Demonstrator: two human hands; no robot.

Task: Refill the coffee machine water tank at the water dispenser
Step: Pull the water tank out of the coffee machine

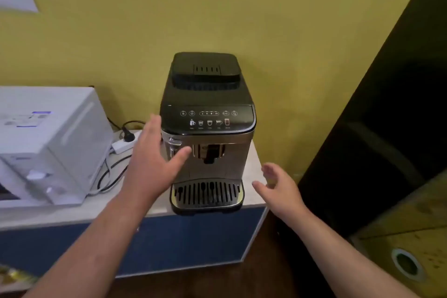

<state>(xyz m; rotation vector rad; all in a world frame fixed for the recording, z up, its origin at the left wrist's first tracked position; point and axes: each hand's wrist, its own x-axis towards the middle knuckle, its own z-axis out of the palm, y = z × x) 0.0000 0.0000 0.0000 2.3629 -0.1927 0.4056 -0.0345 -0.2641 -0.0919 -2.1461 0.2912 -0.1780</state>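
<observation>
Coffee machine (208,133) sits upright at the right end of a pale countertop (254,169), back close to the yellow wall (290,31), black top lid (205,72) closed. Touch panel (208,117) faces the camera and the slotted drip tray (206,194) overhangs the front edge of the counter. The water tank can't be picked out from this angle. Left hand (152,159) is at the machine's left front corner, fingers straight and fairly spread, fingertips up by the edge of the panel, thumb lying across the silver front near the spout (209,152). It grips nothing, and I can't tell whether it actually touches the casing. Right hand (280,188) hovers off the machine's right side, level with the drip tray and over the counter's corner. Its fingers are loosely curved and apart, palm turned toward the machine, empty, with a clear gap to the casing. Left of the machine are a white power strip (123,145) with a black plug (129,136) in it and loose cables, then a white boxy appliance (48,142). The cabinet front (193,237) below is blue. On the right are a dark panel (387,128) and a yellow board with a round hole (406,263).
</observation>
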